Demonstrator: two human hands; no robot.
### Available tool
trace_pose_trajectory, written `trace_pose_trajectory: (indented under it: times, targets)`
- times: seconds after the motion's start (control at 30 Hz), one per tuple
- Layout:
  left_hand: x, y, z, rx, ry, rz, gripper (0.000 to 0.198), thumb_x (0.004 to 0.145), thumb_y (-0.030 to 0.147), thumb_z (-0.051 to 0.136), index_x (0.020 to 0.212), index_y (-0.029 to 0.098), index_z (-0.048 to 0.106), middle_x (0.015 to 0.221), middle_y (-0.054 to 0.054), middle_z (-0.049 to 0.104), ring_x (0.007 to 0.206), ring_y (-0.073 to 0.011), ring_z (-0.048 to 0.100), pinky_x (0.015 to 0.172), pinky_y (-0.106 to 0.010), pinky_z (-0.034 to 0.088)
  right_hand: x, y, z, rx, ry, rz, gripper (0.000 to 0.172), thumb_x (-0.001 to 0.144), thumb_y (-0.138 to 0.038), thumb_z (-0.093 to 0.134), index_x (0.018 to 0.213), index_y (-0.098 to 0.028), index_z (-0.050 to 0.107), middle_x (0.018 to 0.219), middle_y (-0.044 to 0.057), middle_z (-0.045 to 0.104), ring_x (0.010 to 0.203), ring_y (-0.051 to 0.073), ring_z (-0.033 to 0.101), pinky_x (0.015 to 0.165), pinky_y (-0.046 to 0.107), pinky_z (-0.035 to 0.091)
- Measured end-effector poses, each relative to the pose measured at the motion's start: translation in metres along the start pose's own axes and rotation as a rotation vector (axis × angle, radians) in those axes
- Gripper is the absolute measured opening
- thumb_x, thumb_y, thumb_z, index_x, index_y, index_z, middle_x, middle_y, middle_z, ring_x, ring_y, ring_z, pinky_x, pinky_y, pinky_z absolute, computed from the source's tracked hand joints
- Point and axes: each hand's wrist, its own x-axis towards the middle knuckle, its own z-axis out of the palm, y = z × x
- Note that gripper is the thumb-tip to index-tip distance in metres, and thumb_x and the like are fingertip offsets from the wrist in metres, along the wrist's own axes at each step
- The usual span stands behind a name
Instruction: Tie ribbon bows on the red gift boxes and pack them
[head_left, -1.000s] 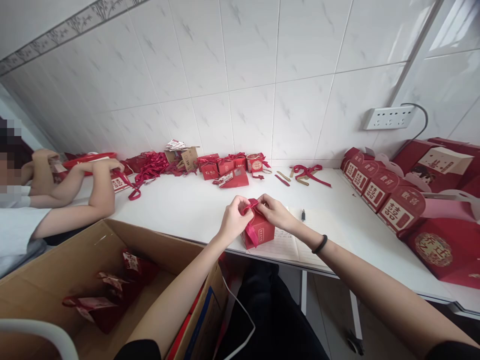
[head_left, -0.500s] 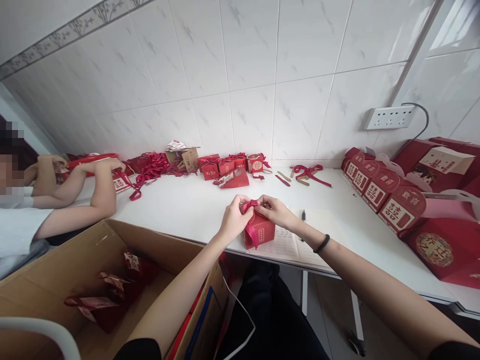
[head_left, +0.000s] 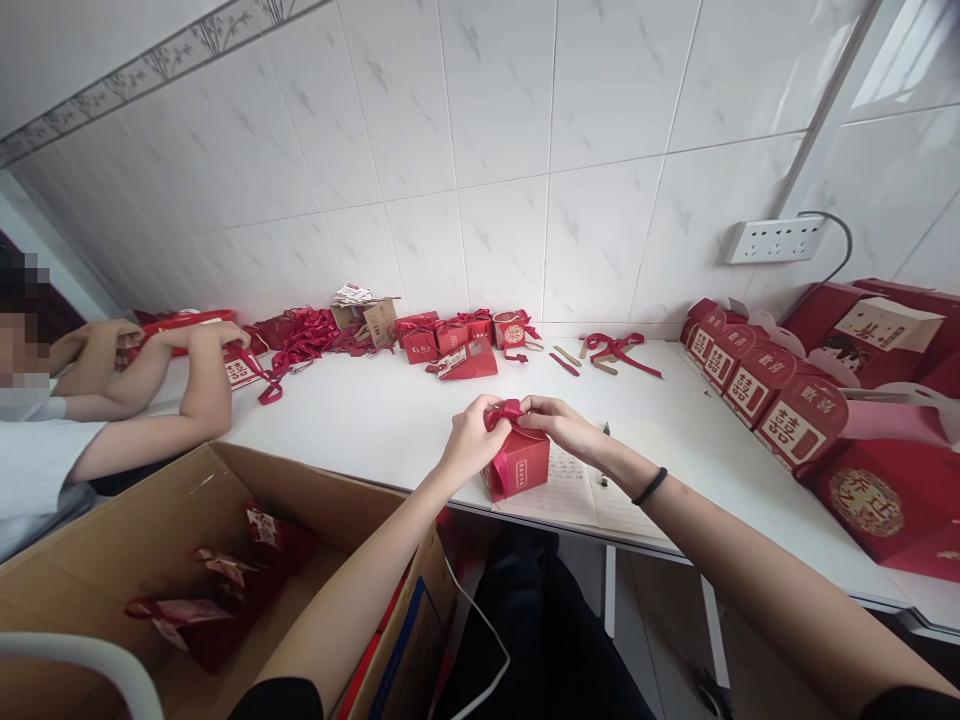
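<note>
A small red gift box [head_left: 529, 470] stands upright near the table's front edge, partly over an open notebook [head_left: 576, 492]. Over its top runs a red ribbon [head_left: 511, 409], looped into a bow, with one tail hanging down the front. My left hand [head_left: 478, 437] pinches the ribbon at the left side of the bow. From the right, my right hand [head_left: 553, 421] grips the bow's other side between thumb and fingers. The fingertips partly hide the knot. A dark pen [head_left: 604, 440] lies on the notebook behind my right wrist.
A deep cardboard box [head_left: 300, 482] with several red gift boxes stands at my left. Red double-happiness boxes [head_left: 799, 425] line the table's right side. Ribbon pieces [head_left: 616, 350] and finished-looking small boxes [head_left: 452, 337] lie by the wall. Another person's arms [head_left: 199, 385] rest at the far left.
My right hand has shifted slightly right along the bow, and the ribbon loop stands out more between my hands. The gift box stays in place.
</note>
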Motion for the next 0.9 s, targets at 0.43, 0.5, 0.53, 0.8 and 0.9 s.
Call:
trace_pose_trajectory:
  times: [0.43, 0.5, 0.53, 0.8, 0.9]
  targets:
    - [0.002, -0.001, -0.003, 0.098, -0.036, 0.049, 0.024, 0.080, 0.038, 0.046, 0.069, 0.018, 0.053, 0.064, 0.001, 0.056, 0.061, -0.0148, 0.051, 0.061, -0.025, 0.039, -0.057, -0.073, 0.039, 0.955, -0.368, -0.486, 0.049, 0.086, -0.035, 0.050, 0.049, -0.018, 0.021, 0.048, -0.007, 0.019, 0.041, 0.007, 0.019, 0.042, 0.017, 0.029]
    - [0.002, 0.002, -0.005, 0.107, -0.054, 0.031, 0.023, 0.079, 0.038, 0.046, 0.069, 0.019, 0.052, 0.063, 0.001, 0.056, 0.061, -0.0152, 0.051, 0.061, -0.026, 0.039, -0.059, -0.075, 0.049, 0.939, -0.419, -0.497, 0.049, 0.086, -0.034, 0.050, 0.050, -0.018, 0.022, 0.048, -0.007, 0.021, 0.042, 0.007, 0.021, 0.043, 0.018, 0.030]
    - [0.001, 0.004, -0.006, 0.105, -0.065, 0.020, 0.022, 0.079, 0.037, 0.045, 0.069, 0.019, 0.053, 0.065, 0.001, 0.057, 0.063, -0.0156, 0.051, 0.062, -0.026, 0.039, -0.060, -0.076, 0.053, 0.927, -0.429, -0.501, 0.048, 0.086, -0.034, 0.050, 0.050, -0.018, 0.022, 0.049, -0.007, 0.022, 0.042, 0.007, 0.022, 0.044, 0.018, 0.030]
    - [0.001, 0.011, -0.007, 0.151, -0.094, -0.052, 0.014, 0.078, 0.025, 0.049, 0.066, 0.019, 0.050, 0.067, 0.001, 0.057, 0.066, -0.0150, 0.052, 0.063, -0.025, 0.038, -0.058, -0.075, 0.058, 0.890, -0.497, -0.494, 0.047, 0.087, -0.033, 0.047, 0.049, -0.017, 0.024, 0.048, -0.006, 0.024, 0.042, 0.007, 0.025, 0.044, 0.019, 0.027]
    - [0.001, 0.006, -0.004, 0.148, -0.069, 0.001, 0.017, 0.079, 0.025, 0.049, 0.063, 0.019, 0.048, 0.065, 0.001, 0.056, 0.064, -0.0143, 0.050, 0.062, -0.024, 0.036, -0.060, -0.074, 0.060, 0.848, -0.490, -0.495, 0.048, 0.086, -0.036, 0.047, 0.048, -0.018, 0.024, 0.047, -0.006, 0.023, 0.040, 0.007, 0.024, 0.042, 0.020, 0.026]
